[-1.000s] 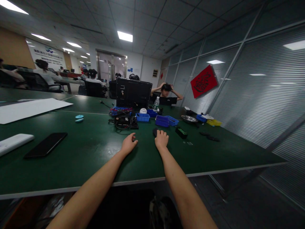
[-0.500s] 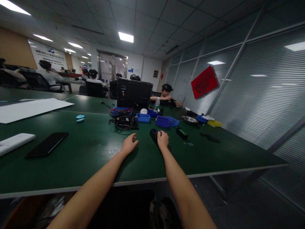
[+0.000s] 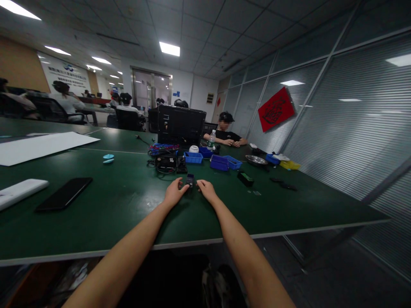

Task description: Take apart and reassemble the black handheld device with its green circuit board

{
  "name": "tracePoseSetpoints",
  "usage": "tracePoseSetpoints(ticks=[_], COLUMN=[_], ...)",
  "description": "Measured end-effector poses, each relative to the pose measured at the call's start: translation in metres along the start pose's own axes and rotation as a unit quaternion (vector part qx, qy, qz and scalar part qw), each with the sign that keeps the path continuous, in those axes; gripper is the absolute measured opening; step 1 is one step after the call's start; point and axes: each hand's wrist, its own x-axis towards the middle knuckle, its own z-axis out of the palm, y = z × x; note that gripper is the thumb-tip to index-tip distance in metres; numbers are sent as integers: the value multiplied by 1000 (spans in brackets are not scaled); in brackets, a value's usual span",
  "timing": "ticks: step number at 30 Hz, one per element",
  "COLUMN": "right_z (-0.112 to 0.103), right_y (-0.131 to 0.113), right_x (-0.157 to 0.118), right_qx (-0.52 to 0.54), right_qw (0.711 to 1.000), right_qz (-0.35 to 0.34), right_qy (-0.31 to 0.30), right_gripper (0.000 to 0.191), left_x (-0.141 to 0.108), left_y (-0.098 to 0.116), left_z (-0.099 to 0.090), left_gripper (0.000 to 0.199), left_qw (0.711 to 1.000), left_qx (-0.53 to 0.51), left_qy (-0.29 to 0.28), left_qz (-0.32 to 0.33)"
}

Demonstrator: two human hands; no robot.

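Observation:
A small black device [image 3: 190,180] with a dark screen-like top and pale marks lower down stands between my hands, just above or on the green table. From its left side, my left hand [image 3: 174,192] grips it, thumb against the near edge. My right hand [image 3: 207,191] is close by on the right, its fingers bent and slightly parted, with a narrow gap between them and the device. Farther right lies a black box [image 3: 245,179] with a green top. Behind my left hand is a black boxy unit with cables [image 3: 165,163].
Blue bins [image 3: 219,162], a white ball [image 3: 194,149], a bottle [image 3: 211,139] and a monitor [image 3: 181,125] stand farther back. A metal dish [image 3: 256,160] is at right. A black phone [image 3: 65,193] and a white slab [image 3: 23,192] lie left. A person [image 3: 225,131] sits across.
My right hand has brought the black device leftward to my left hand, which now grips it; the right fingers have come off it. The person opposite has lowered their hands to the table.

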Motion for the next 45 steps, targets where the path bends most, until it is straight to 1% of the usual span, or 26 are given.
tracePoseSetpoints(ticks=[2, 7, 9, 11, 13, 16, 19, 21, 24, 30, 35, 41, 45], right_z=[1, 4, 6, 8, 9, 8, 7, 6, 5, 4, 3, 3, 3], right_y=[-1, -8, -10, -10, -7, -1, 4, 6, 8, 10, 7, 7, 9], right_x=[0, -3, -4, -3, -1, 2, 5, 6, 7, 8, 6, 7, 8], right_qx=[36, 114, 136, 158, 174, 185, 186, 179, 171, 173, 172, 171, 179], right_qw=[999, 984, 978, 976, 976, 978, 980, 982, 984, 984, 984, 984, 983], right_qz=[-7, -21, -13, 0, 14, 25, 32, 39, 45, 38, 37, 38, 41], right_qy=[-17, -133, -157, -150, -127, -92, -55, -35, -28, -27, -27, -27, -25], right_gripper=[33, 33, 32, 30, 29, 26, 22, 20, 18, 17, 16, 18, 18], left_x=[-1, -4, -5, -5, -4, -4, -4, -3, -3, -4, -3, 0, 2], left_y=[2, 7, 7, 6, 6, 5, 3, 1, -4, -13, -29, -57, -67], left_z=[-1, -4, -4, -5, -5, -6, -8, -11, -19, -46, -80, -124, -143], left_gripper=[61, 76, 77, 73, 63, 49, 47, 47, 49, 46, 44, 52, 54], left_qw=[1000, 996, 994, 992, 991, 990, 989, 987, 983, 977, 967, 947, 936], left_qx=[9, 78, 105, 123, 134, 139, 146, 157, 174, 195, 219, 244, 223], left_qy=[2, 16, 22, 22, 13, 8, 18, 25, 36, 37, 37, 83, 114], left_qz=[5, 32, 27, 13, 2, 5, 5, -7, -34, -80, -126, -191, -248])
